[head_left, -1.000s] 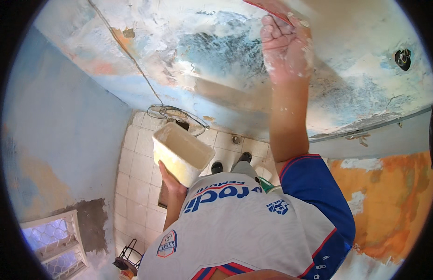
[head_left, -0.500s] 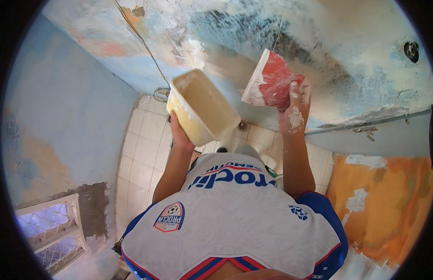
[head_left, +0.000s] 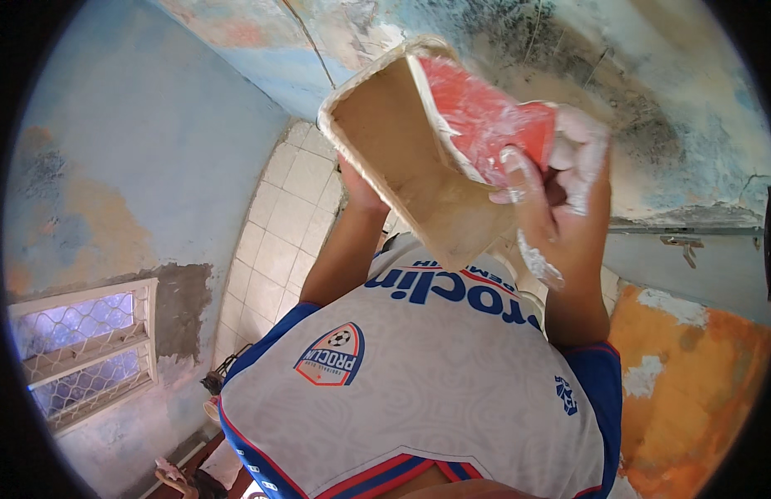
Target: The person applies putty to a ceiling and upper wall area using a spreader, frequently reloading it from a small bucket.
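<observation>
Stained, multicolored wall (head_left: 660, 75) w/ bare patches runs across the top; patchy blue wall (head_left: 161, 141) stands at l., pale floor tiles (head_left: 277, 216) btwn. Seen from overhead, a person in a white football jersey (head_left: 435, 391) w/ blue sleeves has both arms bent up in front of the chest. Btwn them, a cream rectangular tub (head_left: 390, 137) is held tilted, mouth toward the camera. L. forearm angles up to it; the left hand (head_left: 360, 187) is clamped on tub's outer l. side, fingers mostly hidden. R. forearm is near upright, wrist turned toward tub. The right hand (head_left: 564, 187), smeared w/ white paste, grips a red putty spreader (head_left: 485, 121), thumb pressed on its near face. Spreader's white-caked edge is over tub's mouth; can't tell if it touches inside.
</observation>
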Available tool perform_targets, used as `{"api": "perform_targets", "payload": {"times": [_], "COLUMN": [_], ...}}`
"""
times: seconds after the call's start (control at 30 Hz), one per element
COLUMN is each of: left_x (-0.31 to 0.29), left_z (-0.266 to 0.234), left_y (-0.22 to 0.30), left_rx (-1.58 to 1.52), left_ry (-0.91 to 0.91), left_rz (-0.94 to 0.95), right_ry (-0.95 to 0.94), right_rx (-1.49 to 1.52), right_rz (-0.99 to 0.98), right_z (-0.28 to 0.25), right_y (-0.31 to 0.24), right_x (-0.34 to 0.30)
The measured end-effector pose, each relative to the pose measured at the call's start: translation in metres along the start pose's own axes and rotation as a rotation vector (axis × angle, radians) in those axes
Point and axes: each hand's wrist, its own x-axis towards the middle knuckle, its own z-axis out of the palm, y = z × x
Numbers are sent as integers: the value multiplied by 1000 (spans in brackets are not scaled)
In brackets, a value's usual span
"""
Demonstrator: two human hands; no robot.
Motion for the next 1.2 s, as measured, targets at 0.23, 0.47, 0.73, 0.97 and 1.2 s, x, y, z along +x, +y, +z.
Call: {"api": "perform_targets", "payload": {"times": [0.23, 0.47, 0.73, 0.97, 1.2], "left_x": [-28, -62, -97, -88, -76], "left_z": [-12, -6, -15, -21, -35], "left_y": [-8, -12, -6, 3, 20], "left_rx": [201, 196, 209, 196, 208], "left_ry": [-137, -137, -120, -154, -177], "left_rz": [70, 66, 9, -22, -76], "right_ry": [-189, -207, -300, -290, -164], "right_rx": [-324, -280, -96, -34, -371], "right_rz": [-308, -352, -237, -39, -250], "right_z": [-8, -2, -1, 8, 44], "right_y": [1, 16, 13, 13, 8], "right_x": [-38, -72, -97, -95, -70]}}
